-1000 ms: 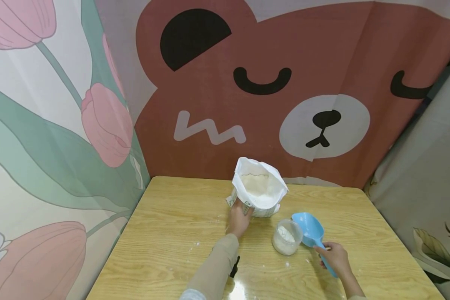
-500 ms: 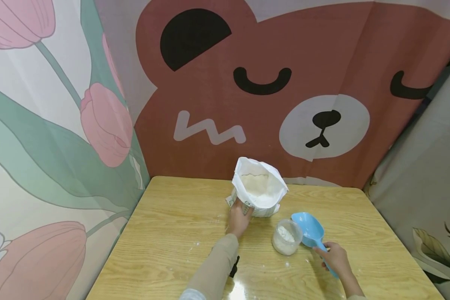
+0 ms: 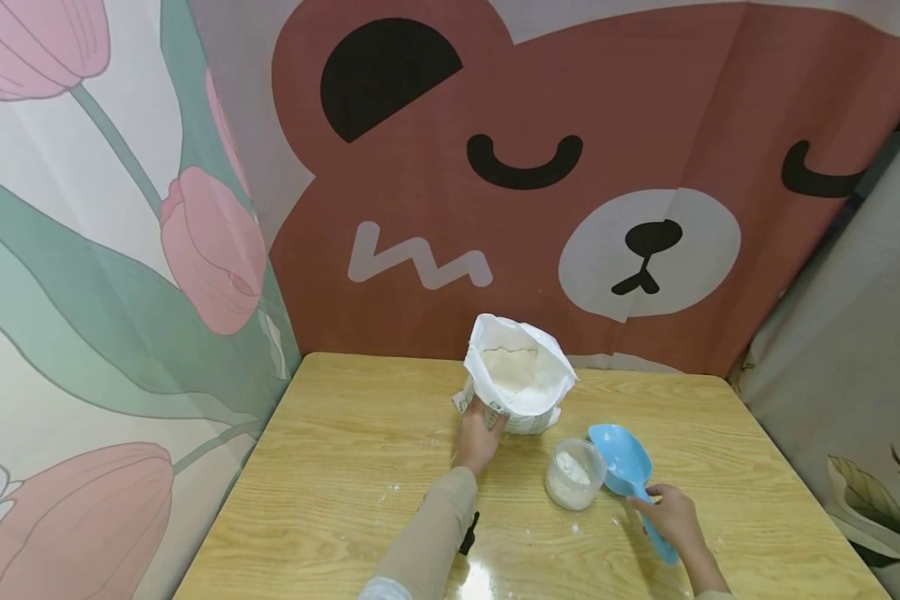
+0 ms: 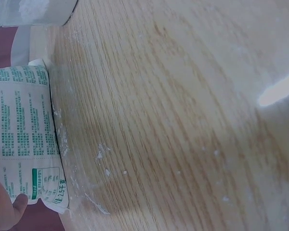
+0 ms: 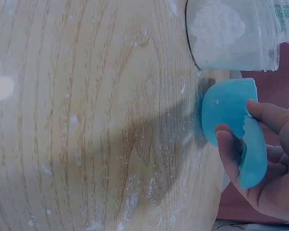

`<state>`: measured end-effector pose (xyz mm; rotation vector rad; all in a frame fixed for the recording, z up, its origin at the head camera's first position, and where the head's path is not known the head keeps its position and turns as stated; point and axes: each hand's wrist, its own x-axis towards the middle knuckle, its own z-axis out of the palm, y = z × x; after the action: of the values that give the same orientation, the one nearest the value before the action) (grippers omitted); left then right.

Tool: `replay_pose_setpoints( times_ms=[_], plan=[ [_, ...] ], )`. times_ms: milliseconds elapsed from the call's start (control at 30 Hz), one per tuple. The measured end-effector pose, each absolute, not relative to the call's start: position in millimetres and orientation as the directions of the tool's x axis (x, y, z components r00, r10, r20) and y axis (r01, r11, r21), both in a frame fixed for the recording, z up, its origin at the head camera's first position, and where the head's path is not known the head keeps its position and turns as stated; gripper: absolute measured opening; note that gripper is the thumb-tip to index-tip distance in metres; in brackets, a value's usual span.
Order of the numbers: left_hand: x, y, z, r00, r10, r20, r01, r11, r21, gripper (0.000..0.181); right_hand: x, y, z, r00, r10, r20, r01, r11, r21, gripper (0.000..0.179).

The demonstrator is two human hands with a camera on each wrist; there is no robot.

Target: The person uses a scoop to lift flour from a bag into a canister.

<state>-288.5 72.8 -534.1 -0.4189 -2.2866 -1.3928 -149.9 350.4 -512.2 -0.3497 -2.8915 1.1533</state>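
Note:
My left hand (image 3: 480,437) grips the near left side of a white paper bag (image 3: 547,423), open at the top with pale, flour-like powder inside. Green print covers the bag (image 4: 21,120) in the left wrist view, where a thumb (image 4: 17,209) lies at its edge. Between thumb and fingers, my right hand (image 3: 673,517) holds the handle of a blue scoop (image 3: 624,457). The scoop (image 5: 226,108) is at the table surface beside a clear plastic jar (image 3: 572,492), partly filled with white powder. No powder heap shows in the scoop.
The wooden table (image 3: 330,483) carries scattered white powder specks. A small black object (image 3: 468,535) lies beside my left forearm. Behind the table hangs a bear-print cloth (image 3: 420,317); a tulip-print cloth (image 3: 210,258) hangs at the left.
The scoop has shifted slightly right, away from the jar, and its handle end has swung a little nearer to me. My left hand and the bag stay put.

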Motion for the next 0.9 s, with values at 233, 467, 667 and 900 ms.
replay_pose_setpoints(
  times_ms=[233, 467, 667, 900],
  plan=[
    [-288.1, 72.6, -533.7, -0.861, 0.046, 0.506, 0.471, 0.448, 0.760, 0.057, -151.1, 352.1, -514.8, -0.975, 0.207, -0.084, 0.210, 0.713, -0.670, 0.052],
    [-285.6, 71.8, -531.2, -0.882, 0.047, 0.469, 0.434, 0.468, 0.770, 0.056, -152.0, 353.8, -516.1, -0.974, 0.209, -0.083, 0.213, 0.739, -0.639, 0.052],
    [-286.0, 71.6, -530.7, -0.889, 0.052, 0.455, 0.425, 0.466, 0.776, 0.056, -151.4, 354.8, -516.4, -0.980, 0.188, -0.065, 0.190, 0.785, -0.590, 0.052],
    [-286.3, 71.6, -531.0, -0.892, 0.052, 0.449, 0.418, 0.471, 0.777, 0.056, -151.8, 355.9, -518.0, -0.981, 0.180, -0.069, 0.185, 0.783, -0.594, 0.055]
  ],
)
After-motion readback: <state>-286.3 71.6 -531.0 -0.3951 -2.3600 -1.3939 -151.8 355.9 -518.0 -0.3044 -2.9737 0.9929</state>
